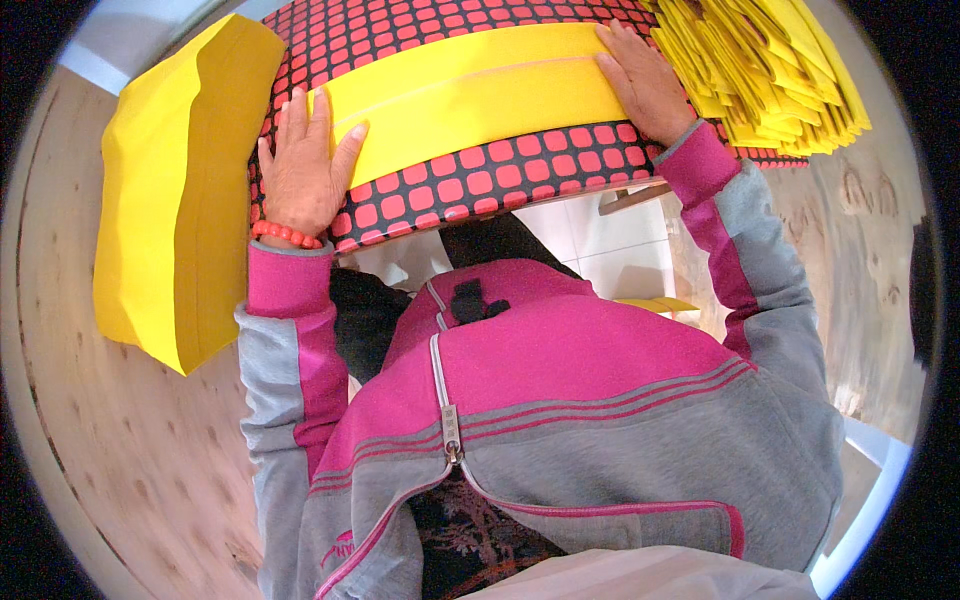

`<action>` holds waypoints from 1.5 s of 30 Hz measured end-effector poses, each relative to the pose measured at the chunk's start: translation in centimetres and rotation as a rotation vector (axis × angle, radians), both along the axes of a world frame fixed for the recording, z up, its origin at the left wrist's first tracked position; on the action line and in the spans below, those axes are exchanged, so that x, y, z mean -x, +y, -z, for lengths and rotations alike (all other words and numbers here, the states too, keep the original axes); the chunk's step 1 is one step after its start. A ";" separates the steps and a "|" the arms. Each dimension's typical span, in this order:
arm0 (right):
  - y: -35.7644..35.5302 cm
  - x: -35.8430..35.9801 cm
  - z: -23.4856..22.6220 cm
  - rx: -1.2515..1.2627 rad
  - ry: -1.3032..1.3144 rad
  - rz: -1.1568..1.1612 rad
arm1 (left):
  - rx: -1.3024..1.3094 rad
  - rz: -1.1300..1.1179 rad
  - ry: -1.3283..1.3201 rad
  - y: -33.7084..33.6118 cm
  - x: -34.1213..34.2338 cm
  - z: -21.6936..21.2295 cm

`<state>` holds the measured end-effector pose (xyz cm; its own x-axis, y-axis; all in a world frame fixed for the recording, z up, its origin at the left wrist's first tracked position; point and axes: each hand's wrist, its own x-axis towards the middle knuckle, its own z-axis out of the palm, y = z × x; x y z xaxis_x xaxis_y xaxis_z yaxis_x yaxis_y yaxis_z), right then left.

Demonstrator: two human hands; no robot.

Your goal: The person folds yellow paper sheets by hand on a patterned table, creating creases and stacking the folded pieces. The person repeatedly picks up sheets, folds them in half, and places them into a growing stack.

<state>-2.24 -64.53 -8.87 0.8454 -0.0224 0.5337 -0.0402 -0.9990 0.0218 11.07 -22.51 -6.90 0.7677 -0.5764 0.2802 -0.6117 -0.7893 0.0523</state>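
Observation:
A long yellow strip of fabric-like sheet (480, 95) lies flat across the patterned surface in front of me, with a lengthwise crease or fold edge along it. My left hand (305, 175), a red bead bracelet (286, 235) at its wrist, rests open at the strip's left end, with the thumb and fingertips on the yellow edge. At the other end my right hand (648, 88) lies flat and open, its fingers touching the strip's right edge. Neither hand grips anything.
A thick yellow folded sheet or stack (150, 190) stands at the left on a wooden board (130, 440). Several folded yellow pieces (775, 75) are heaped at the back right. Red rounded squares on black cover the work surface (480, 180). Another wooden board (850, 260) lies at right.

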 end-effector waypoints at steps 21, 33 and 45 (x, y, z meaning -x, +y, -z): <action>2.7 -3.6 0.0 0.209 0.140 -0.146 | -0.022 0.098 -0.065 -4.3 0.7 -0.4; 5.0 -2.4 -3.8 0.201 -0.088 -0.141 | 0.019 0.062 -0.226 -3.0 1.5 -1.8; 1.1 -1.7 -0.7 -0.046 0.003 -0.160 | 0.031 0.050 0.024 -0.5 2.5 -1.1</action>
<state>-0.52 -63.41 -8.14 0.8415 0.0883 0.5330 0.1193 -0.9926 -0.0240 8.58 -23.00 -5.82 0.7450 -0.6054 0.2800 -0.6484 -0.7558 0.0910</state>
